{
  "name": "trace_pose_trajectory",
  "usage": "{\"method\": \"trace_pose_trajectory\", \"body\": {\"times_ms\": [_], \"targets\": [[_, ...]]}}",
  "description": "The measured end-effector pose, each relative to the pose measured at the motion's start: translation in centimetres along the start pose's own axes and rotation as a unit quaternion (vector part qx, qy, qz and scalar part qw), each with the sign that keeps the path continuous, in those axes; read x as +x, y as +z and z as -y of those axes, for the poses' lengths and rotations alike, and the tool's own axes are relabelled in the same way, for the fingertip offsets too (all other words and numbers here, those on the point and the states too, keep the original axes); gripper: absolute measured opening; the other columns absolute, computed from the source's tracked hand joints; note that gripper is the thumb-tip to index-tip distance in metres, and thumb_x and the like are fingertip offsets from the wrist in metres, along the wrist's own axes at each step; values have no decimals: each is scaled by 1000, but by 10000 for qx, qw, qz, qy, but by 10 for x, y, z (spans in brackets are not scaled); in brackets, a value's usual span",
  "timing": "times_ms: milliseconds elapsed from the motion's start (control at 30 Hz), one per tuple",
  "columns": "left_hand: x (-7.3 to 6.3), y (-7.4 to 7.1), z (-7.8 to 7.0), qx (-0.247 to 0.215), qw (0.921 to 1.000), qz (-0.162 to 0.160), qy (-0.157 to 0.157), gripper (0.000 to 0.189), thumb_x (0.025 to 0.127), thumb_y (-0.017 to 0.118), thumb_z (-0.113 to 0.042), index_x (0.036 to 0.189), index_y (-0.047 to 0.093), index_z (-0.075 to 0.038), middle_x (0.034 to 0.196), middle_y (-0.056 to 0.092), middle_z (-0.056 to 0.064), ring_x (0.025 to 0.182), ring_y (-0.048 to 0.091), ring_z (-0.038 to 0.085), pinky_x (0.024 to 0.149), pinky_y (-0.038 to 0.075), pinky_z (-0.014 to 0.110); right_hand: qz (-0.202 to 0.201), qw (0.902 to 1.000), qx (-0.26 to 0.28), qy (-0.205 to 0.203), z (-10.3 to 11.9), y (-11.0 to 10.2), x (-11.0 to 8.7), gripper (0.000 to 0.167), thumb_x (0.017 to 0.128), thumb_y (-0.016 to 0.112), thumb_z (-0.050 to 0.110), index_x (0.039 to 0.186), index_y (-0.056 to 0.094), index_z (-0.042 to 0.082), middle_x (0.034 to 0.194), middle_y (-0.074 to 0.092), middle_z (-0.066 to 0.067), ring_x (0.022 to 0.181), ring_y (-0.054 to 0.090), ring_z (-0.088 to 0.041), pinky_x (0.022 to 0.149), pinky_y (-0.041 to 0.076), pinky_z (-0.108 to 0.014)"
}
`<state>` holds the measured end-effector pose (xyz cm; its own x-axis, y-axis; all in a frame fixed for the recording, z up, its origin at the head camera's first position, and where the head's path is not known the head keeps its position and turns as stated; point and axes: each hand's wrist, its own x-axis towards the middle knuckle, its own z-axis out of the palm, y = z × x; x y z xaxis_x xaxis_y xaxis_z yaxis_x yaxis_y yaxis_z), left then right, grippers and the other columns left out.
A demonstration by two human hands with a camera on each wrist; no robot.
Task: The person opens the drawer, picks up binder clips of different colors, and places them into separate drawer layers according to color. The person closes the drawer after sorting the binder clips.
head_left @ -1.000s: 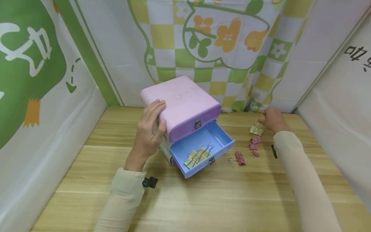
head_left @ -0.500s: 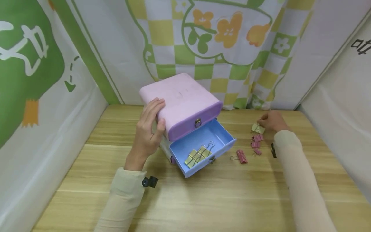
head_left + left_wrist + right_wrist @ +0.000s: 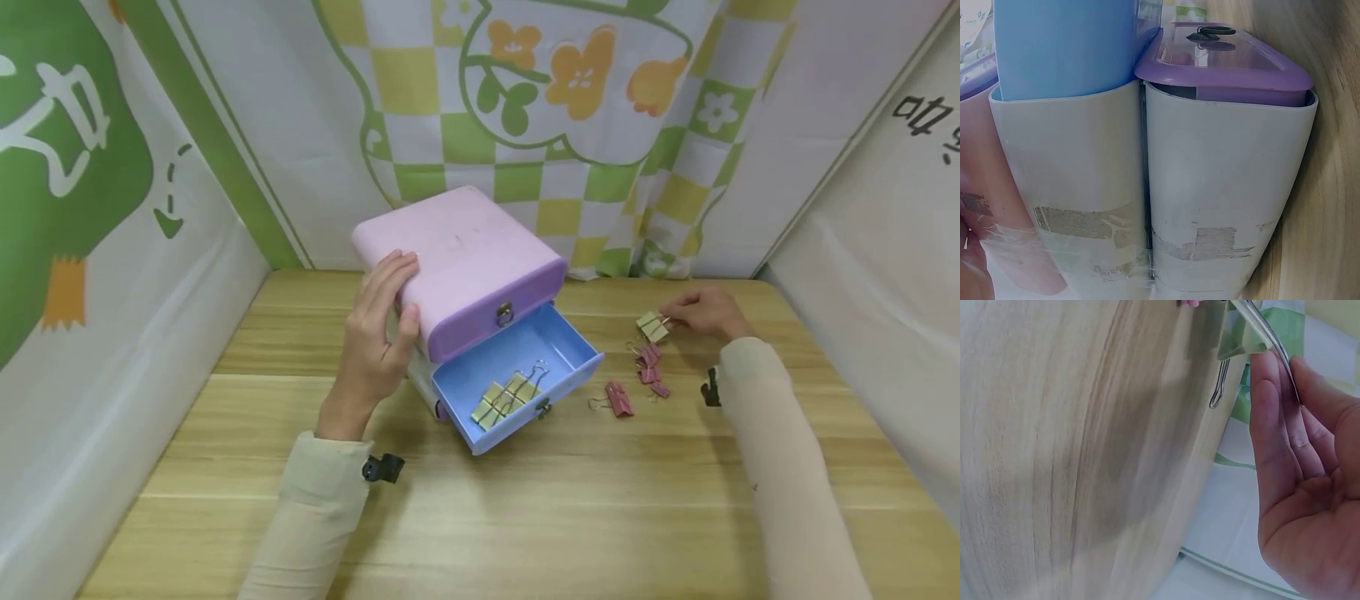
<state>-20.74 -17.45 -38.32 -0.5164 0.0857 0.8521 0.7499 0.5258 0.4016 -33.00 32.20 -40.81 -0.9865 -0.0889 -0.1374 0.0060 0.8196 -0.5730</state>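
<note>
Presently pinching clip (image 3: pixel 652 327) by wire (image 3: pixel 1284 355) with outstretched right hand (image 3: pixel 708 312); resting left hand (image 3: pixel 372 346) on box (image 3: pixel 468 250), with thumb apart from fingers.

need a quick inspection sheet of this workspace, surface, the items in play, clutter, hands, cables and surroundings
Surface: wood-grain table
Storage: pink-topped drawer unit, its blue drawer pulled open
Drawer contents: yellow clips
Other clips: pink clips lie on the table, right of the drawer
Left hand: rests on the drawer unit's pink top edge
Right hand: pinches a separate yellow clip
Clutter: nothing seen
Cables: nothing seen
Surroundings: checkered, flowered curtain behind
</note>
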Motion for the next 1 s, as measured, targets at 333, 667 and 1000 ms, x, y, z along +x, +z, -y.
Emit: {"method": "trace_pose_trajectory", "body": {"times_ms": [333, 667, 1000], "targets": [[0, -1, -1, 33, 10000, 19, -26, 53, 101, 45, -28, 143, 60, 0, 152, 60, 15, 152, 47, 31, 132, 34, 44, 161, 9796, 1973, 347, 12, 3, -9, 44, 106, 63, 17, 135, 60, -17, 81, 79, 12, 76, 76, -1, 83, 66, -23], [1, 1, -2, -29, 10000, -31, -39, 53, 100, 46, -27, 142, 61, 1, 151, 61, 16, 151, 47, 32, 132, 34, 43, 457, 9564, 2856, 404, 44, -9, -32, 46, 105, 63, 12, 138, 55, -18, 84, 81, 6, 78, 78, -3, 75, 65, -17], [1, 2, 0, -116, 9998, -135, -6, 52, 101, 46, -29, 140, 62, 2, 148, 63, 18, 149, 49, 34, 132, 34, 44, 450, 9487, 3125, 172, 76, -10, -48, 33, 101, 72, 25, 125, 75, 3, 93, 82, 5, 87, 79, -7, 83, 65, -21]]}}
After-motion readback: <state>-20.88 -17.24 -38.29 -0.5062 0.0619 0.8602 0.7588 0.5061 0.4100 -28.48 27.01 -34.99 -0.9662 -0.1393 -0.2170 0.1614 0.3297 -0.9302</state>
